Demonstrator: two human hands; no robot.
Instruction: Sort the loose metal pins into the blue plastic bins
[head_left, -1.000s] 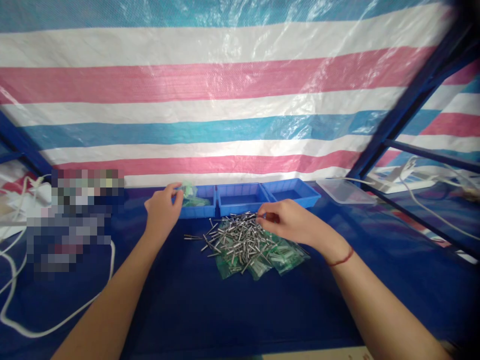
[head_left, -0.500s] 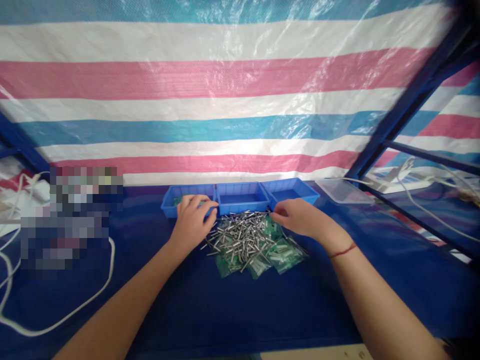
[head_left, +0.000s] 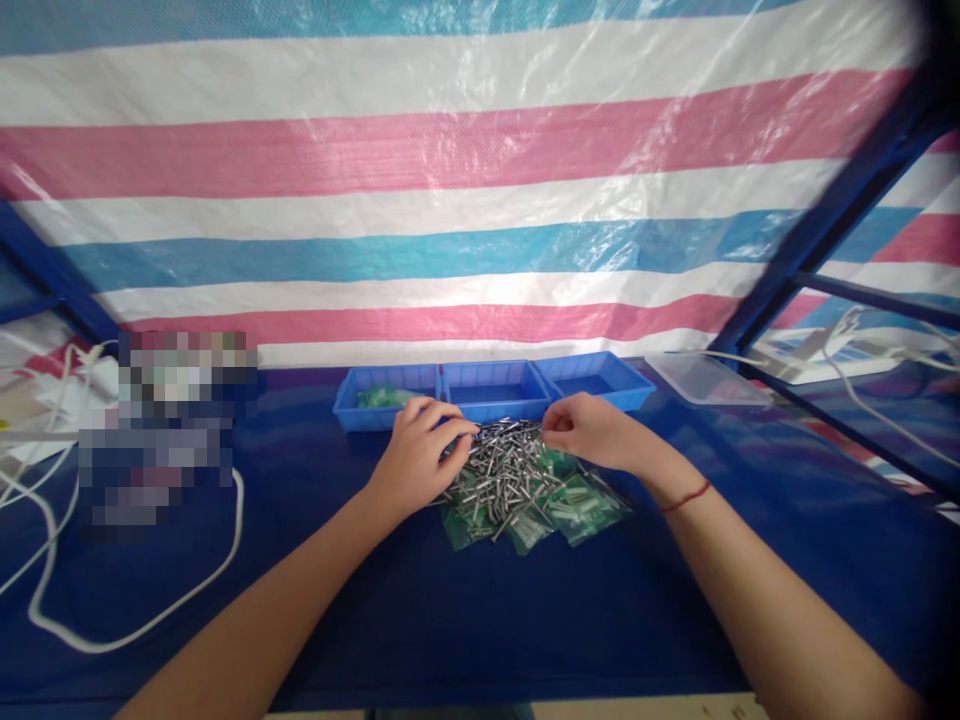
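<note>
A heap of slim silvery metal pins (head_left: 501,468), rivet-like in shape, lies on the blue table in front of the bins. Over the heap's left edge rests my left hand (head_left: 426,452), palm down, fingers apart and slightly bent, apparently holding nothing. My right hand (head_left: 594,432) is at the heap's upper right edge with its fingers curled together; whatever they pinch is hidden. Under and beside the heap lie several small green-tinted clear bags (head_left: 589,510) with pins inside. Another green bag (head_left: 384,397) sits in the left compartment of the blue bins (head_left: 495,411).
Right of the bins lies a clear plastic lid (head_left: 705,380). A white cable (head_left: 142,640) loops across the left side of the table (head_left: 465,630), near a blurred-out patch. Blue frame posts (head_left: 810,230) flank a striped plastic sheet (head_left: 420,250) behind.
My left hand has moved right, from the left bin's front to the heap's edge, uncovering the green bag in that bin. My right hand stays near the heap, its fingers more curled. The view has shifted slightly.
</note>
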